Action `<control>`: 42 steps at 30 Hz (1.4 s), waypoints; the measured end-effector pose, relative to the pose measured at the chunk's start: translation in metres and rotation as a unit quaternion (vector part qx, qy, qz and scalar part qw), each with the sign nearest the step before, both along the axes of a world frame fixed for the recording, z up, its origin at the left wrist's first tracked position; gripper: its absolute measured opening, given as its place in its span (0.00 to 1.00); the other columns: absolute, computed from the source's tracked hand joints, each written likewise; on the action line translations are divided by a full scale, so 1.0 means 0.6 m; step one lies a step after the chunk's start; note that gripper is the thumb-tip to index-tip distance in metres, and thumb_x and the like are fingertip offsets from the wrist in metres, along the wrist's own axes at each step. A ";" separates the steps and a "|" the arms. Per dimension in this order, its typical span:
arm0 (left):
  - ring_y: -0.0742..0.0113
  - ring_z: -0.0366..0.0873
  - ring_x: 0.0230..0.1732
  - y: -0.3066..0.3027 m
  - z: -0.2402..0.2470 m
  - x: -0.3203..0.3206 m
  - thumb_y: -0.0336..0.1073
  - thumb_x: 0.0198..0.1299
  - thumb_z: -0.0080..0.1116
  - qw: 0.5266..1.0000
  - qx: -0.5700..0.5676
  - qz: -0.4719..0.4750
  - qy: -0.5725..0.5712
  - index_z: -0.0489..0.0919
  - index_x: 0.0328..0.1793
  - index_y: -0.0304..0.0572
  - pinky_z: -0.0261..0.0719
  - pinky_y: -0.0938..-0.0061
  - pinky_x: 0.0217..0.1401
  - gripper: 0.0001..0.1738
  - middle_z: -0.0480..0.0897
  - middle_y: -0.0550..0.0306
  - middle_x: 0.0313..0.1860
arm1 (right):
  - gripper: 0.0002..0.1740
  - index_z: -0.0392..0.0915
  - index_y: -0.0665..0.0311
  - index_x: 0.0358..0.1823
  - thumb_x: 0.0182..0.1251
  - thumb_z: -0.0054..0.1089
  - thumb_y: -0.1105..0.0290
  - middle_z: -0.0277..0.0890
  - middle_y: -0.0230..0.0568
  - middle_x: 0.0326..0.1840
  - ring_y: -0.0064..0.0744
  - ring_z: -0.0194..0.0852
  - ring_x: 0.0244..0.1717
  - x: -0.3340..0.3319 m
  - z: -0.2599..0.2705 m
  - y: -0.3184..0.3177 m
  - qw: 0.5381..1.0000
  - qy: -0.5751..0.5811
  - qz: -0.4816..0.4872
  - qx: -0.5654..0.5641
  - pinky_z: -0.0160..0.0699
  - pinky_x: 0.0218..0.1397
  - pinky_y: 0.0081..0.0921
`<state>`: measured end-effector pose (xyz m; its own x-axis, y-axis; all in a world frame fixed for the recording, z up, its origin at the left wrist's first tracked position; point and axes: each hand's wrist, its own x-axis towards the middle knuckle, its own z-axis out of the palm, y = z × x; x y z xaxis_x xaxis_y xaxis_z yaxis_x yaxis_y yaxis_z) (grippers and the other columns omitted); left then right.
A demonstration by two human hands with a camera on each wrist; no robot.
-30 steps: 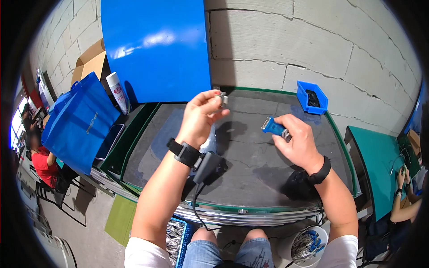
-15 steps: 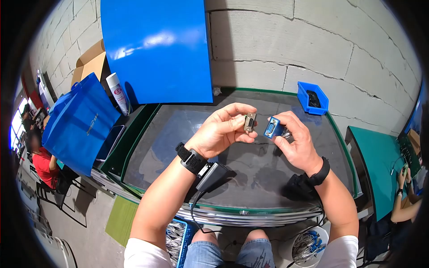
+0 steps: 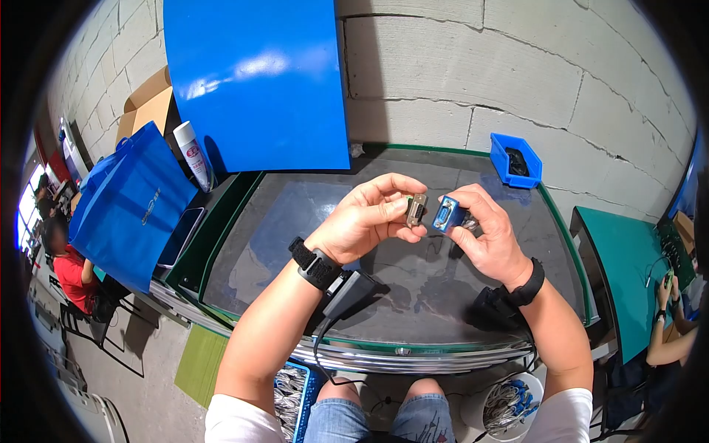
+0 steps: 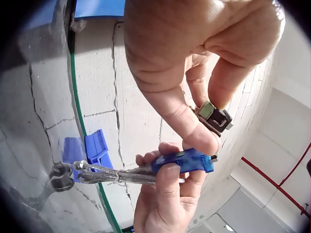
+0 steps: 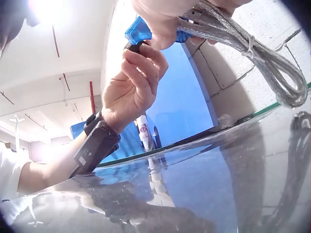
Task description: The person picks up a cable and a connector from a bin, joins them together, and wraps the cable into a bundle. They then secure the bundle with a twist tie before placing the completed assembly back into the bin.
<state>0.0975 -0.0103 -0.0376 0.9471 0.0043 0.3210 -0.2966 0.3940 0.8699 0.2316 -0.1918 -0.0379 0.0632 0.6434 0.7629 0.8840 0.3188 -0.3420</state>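
My left hand (image 3: 362, 218) pinches a small metal-shelled D-sub connector (image 3: 417, 210) between thumb and fingers, its dark socket face turned to the right. In the left wrist view, a green part (image 4: 206, 110) shows on the back of this connector. My right hand (image 3: 486, 227) grips a blue D-sub cable plug (image 3: 446, 214), its metal end tilted up toward the head camera. A bundle of tied grey cable (image 5: 272, 65) hangs from that plug in the right wrist view. The two connectors are close together above the dark tabletop (image 3: 399, 295).
A blue bin (image 3: 508, 140) with black items stands at the table's back right corner. On the left are a spray can (image 3: 193, 153) and a blue bag (image 3: 133, 207). A white bucket (image 3: 473, 413) of cables and a blue basket (image 3: 304, 402) flank my legs.
My left hand has come right and slightly down, bringing its connector beside the blue plug. My right hand has turned the plug so its metal face shows more.
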 end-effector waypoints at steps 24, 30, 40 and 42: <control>0.67 0.81 0.37 -0.015 0.005 -0.002 0.32 0.57 0.60 0.998 0.037 0.045 -0.024 0.71 0.53 0.39 0.81 0.74 0.39 0.18 0.80 0.55 0.39 | 0.23 0.73 0.63 0.48 0.46 0.63 0.80 0.72 0.42 0.39 0.41 0.74 0.38 -0.004 0.000 0.002 1.000 -0.020 -0.006 0.015 0.74 0.41 0.29; 0.73 0.77 0.35 -0.020 0.009 0.000 0.29 0.50 0.66 0.983 0.078 0.164 -0.036 0.75 0.46 0.40 0.79 0.77 0.36 0.17 0.78 0.60 0.35 | 0.22 0.75 0.64 0.47 0.46 0.64 0.79 0.72 0.43 0.37 0.41 0.74 0.36 -0.009 0.004 0.001 0.999 -0.031 -0.035 0.006 0.74 0.39 0.29; 0.75 0.76 0.35 -0.025 0.011 0.000 0.27 0.49 0.66 0.978 0.091 0.185 -0.031 0.76 0.44 0.40 0.80 0.77 0.39 0.15 0.77 0.63 0.32 | 0.22 0.75 0.64 0.46 0.45 0.65 0.79 0.72 0.42 0.35 0.41 0.73 0.34 -0.011 0.003 0.002 0.998 -0.042 -0.056 0.004 0.74 0.37 0.30; 0.75 0.76 0.35 -0.025 0.010 0.001 0.26 0.49 0.66 0.977 0.086 0.191 -0.029 0.76 0.44 0.39 0.80 0.77 0.40 0.15 0.77 0.63 0.32 | 0.22 0.75 0.64 0.46 0.45 0.65 0.79 0.72 0.42 0.35 0.41 0.73 0.35 -0.010 0.002 0.003 0.997 -0.043 -0.058 0.005 0.74 0.36 0.30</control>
